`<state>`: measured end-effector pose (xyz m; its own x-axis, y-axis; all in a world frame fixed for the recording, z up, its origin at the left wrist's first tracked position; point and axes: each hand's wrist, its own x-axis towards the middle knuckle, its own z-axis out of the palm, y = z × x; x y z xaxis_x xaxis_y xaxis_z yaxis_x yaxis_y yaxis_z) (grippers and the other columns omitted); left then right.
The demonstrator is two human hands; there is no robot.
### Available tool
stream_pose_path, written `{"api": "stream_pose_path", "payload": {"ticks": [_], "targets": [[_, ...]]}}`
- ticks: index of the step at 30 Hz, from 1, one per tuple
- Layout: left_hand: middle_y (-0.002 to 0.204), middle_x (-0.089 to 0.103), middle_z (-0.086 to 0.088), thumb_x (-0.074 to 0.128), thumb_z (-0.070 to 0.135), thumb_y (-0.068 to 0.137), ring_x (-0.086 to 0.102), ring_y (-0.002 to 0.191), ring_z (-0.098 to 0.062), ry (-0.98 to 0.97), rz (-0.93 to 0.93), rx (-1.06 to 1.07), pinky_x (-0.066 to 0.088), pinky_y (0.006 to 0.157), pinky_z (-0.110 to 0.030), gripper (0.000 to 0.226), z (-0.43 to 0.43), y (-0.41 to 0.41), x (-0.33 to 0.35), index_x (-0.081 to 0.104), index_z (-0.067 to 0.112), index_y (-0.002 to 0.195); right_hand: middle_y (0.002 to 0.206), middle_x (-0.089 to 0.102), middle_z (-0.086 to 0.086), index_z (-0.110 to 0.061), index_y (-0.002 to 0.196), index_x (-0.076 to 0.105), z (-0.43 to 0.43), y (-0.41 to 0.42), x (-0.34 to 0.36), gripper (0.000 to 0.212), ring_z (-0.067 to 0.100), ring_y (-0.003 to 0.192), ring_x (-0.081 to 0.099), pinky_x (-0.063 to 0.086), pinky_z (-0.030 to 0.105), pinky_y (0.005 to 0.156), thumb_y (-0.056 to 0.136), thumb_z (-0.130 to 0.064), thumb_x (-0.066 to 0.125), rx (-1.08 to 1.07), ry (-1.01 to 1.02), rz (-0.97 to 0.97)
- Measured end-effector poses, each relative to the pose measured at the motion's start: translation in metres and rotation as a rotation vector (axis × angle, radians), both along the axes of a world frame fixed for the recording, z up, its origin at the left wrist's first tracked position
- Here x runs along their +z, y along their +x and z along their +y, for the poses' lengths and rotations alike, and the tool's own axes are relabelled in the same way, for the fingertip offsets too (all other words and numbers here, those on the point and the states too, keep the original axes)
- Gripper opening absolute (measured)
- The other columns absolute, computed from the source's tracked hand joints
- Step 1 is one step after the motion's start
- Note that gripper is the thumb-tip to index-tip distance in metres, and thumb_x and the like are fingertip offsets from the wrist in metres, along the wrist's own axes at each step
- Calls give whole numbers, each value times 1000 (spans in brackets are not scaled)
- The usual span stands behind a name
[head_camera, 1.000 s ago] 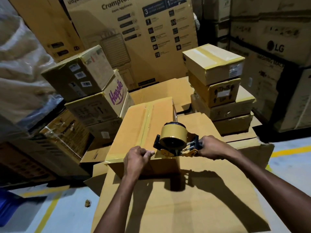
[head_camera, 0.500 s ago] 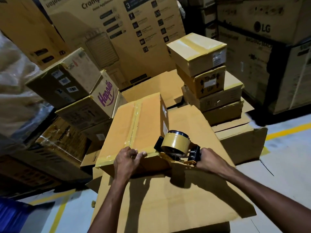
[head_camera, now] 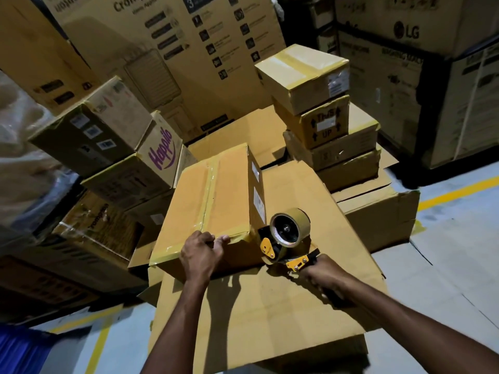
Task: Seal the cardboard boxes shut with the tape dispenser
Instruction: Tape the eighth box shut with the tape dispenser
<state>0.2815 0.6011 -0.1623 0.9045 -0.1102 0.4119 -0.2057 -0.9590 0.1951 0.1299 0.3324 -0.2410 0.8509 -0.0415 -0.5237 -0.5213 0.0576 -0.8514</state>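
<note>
A brown cardboard box lies on a large flat carton, with a tape strip along its top seam and another along its near edge. My left hand rests over that near edge, fingers curled onto the taped rim. My right hand grips the handle of the tape dispenser, a black and yellow frame carrying a tan roll. The dispenser sits at the box's near right corner, tilted on its side so the roll's open core faces me.
The big flat carton under the box fills the foreground. A stack of taped boxes stands behind on the right. Tilted cartons, one marked Happilo, lean at left. Large appliance cartons wall the back; grey floor with yellow lines lies either side.
The dispenser has travelled right along the box's near edge, off the corner, and tipped onto its side. My right hand followed it. My left hand stays on the near edge.
</note>
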Motion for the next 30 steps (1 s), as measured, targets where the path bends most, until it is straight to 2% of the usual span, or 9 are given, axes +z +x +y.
{"api": "stream_pose_path", "payload": {"ticks": [3, 6, 10, 13, 16, 18, 21, 25, 30], "targets": [[87, 68, 3, 78, 52, 84, 52, 76, -11, -27, 2, -18, 35, 61, -26, 37, 1, -1, 0, 81, 16, 93, 59, 44, 7, -14, 65, 58, -8, 3, -7, 15, 18, 44, 33, 29, 27, 47, 76, -7, 65, -91, 163, 72], [86, 68, 3, 79, 51, 84, 55, 77, -12, -20, -9, -36, 36, 59, -26, 37, 4, -2, -2, 81, 16, 94, 57, 43, -1, -19, 58, 54, -10, 16, -12, 29, 14, 44, 33, 29, 24, 45, 84, -7, 62, -185, 370, 117], [85, 66, 4, 78, 54, 84, 51, 77, -8, 1, -9, -58, 32, 57, -24, 37, 7, -1, -1, 81, 17, 92, 52, 42, -4, -18, 65, 52, 7, 38, -11, 30, 11, 39, 37, 35, 23, 39, 94, -9, 57, -366, 646, 147], [86, 66, 4, 75, 56, 86, 51, 79, -9, 8, -7, -82, 33, 58, -25, 39, 10, -1, -1, 80, 18, 93, 60, 54, 5, -11, 82, 59, 22, 45, -11, 16, 19, 49, 53, 49, 29, 47, 96, -17, 65, -446, 682, 167], [88, 66, 4, 73, 55, 87, 58, 84, -14, -3, -1, -110, 39, 62, -27, 39, 15, 0, -2, 80, 18, 97, 88, 66, 14, -8, 111, 58, 27, 42, -10, 41, 26, 77, 68, 62, 40, 64, 96, -44, 69, -251, 461, 278], [89, 65, 3, 74, 52, 88, 60, 87, -18, -5, 10, -139, 43, 65, -29, 38, 19, 1, -5, 80, 17, 102, 92, 69, 16, -5, 117, 59, 24, 36, -2, 67, 24, 76, 72, 64, 37, 68, 97, -68, 52, -14, 192, 312], [91, 62, 2, 73, 48, 91, 57, 90, -18, -33, 33, -180, 46, 69, -34, 39, 24, 1, -8, 79, 16, 112, 69, 68, 10, -5, 102, 67, 23, 28, 12, 86, 18, 53, 64, 49, 25, 53, 91, -85, 38, 113, -107, 274], [95, 64, 0, 76, 42, 90, 57, 91, -20, -67, 19, -227, 53, 80, -41, 36, 25, -1, -9, 77, 14, 113, 59, 69, 0, -15, 64, 68, 34, 37, 24, 79, 12, 53, 64, 52, 29, 65, 99, -76, 32, 122, -773, -9], [84, 62, 5, 78, 28, 91, 53, 83, -12, -119, -79, -346, 52, 75, -40, 16, 20, -1, -8, 81, 14, 98, 62, 57, 3, -19, 73, 54, 62, 62, 30, 66, 16, 56, 53, 43, 35, 55, 97, -76, 31, -140, -602, -524]]}}
